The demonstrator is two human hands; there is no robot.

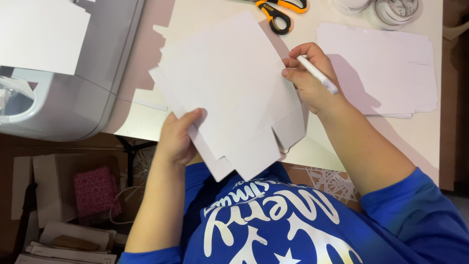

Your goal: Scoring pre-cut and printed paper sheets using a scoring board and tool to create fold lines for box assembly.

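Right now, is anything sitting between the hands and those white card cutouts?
Nothing visible does. The left hand already grips the white card cutouts at their lower left edge. The right hand, holding a white pen, touches their right edge.

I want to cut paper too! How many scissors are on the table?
1. The scissors, with orange and black handles, lie at the far edge of the table, beyond the right hand. Their blades are out of view.

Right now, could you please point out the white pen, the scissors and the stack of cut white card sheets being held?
white pen point(318, 75), head view, middle of its barrel, in the right hand.
scissors point(279, 18), head view, orange-and-black handle loop.
cut white card sheets point(229, 93), head view, centre of the top sheet.
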